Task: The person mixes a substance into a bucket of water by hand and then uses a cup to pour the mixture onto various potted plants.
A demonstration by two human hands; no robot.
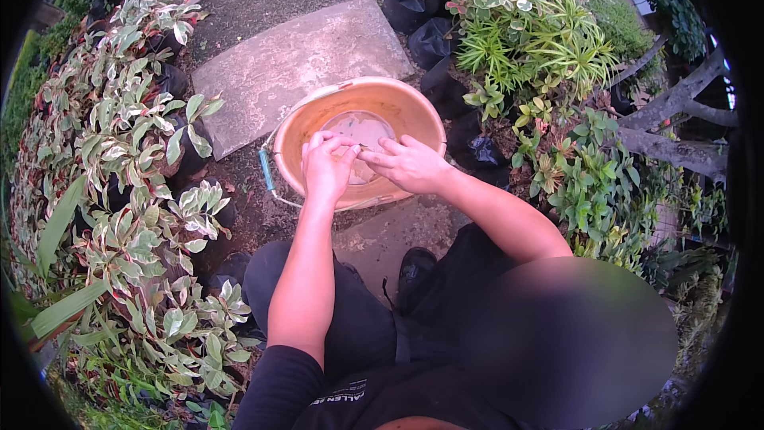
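An orange-tan plastic bucket [427, 113] stands on the ground before me, with a wire handle that bears a teal grip [267, 170]. Above its opening, my left hand [329, 158] has thumb and fingertips pinched together on something small and dark. My right hand [412, 164] reaches in from the right, its fingertips meeting the left thumb and fingers at the same spot; whether it also grips the small thing cannot be told. Inside the bucket, a pale, whitish bottom [358, 125] with a few dark specks shows behind the hands.
Concrete paving slabs [298, 65] lie beyond and under the bucket. Variegated leafy plants [137, 125] crowd the left side. On the right grow more plants [537, 48] in black plastic grow bags [433, 42], with bare branches [668, 149] farther right. My dark shoe [416, 272] is close by.
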